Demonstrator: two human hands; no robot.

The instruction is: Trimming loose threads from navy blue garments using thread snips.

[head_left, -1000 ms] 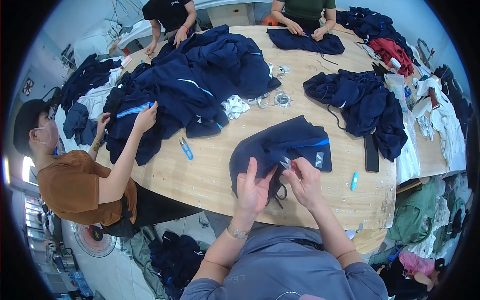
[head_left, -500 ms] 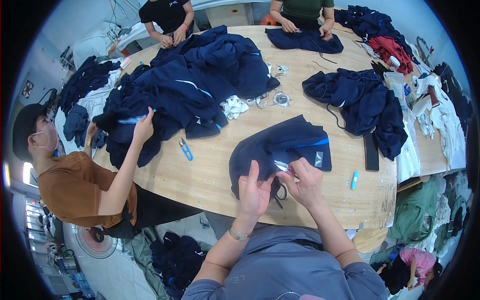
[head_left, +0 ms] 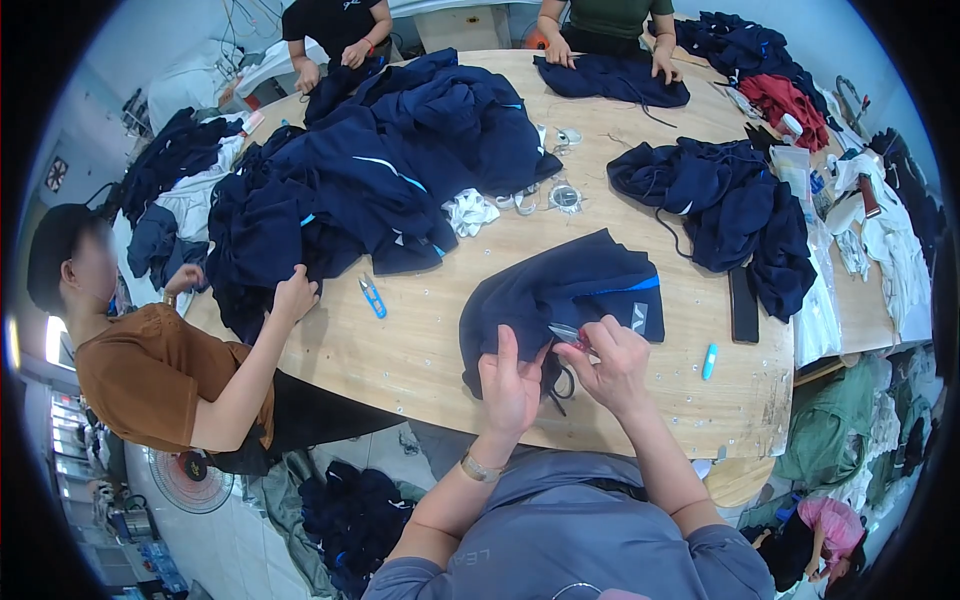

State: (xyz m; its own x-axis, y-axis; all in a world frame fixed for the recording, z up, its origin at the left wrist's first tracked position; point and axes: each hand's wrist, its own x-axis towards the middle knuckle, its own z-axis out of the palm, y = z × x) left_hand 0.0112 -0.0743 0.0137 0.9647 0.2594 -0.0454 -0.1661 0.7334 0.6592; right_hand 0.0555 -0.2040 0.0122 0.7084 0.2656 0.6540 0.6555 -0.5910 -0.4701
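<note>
A navy garment with a bright blue stripe and a grey patch lies in front of me on the table. My left hand grips its near edge, thumb up and the other fingers partly hidden by the cloth. In my right hand is a pair of thread snips, with silver blades and a bit of red at the handle. The blades point left over the fabric, close to my left fingers. A dark drawcord hangs from the near edge between my hands.
Blue thread snips lie left of my garment, and a light blue marker to its right. A navy garment pile covers the far left; another pile sits right, beside a black flat object. Co-workers handle navy garments across and left.
My right hand has shifted slightly and the snips' red handle shows more. The co-worker at left has lowered the near hand with the cloth; those across have moved their hands.
</note>
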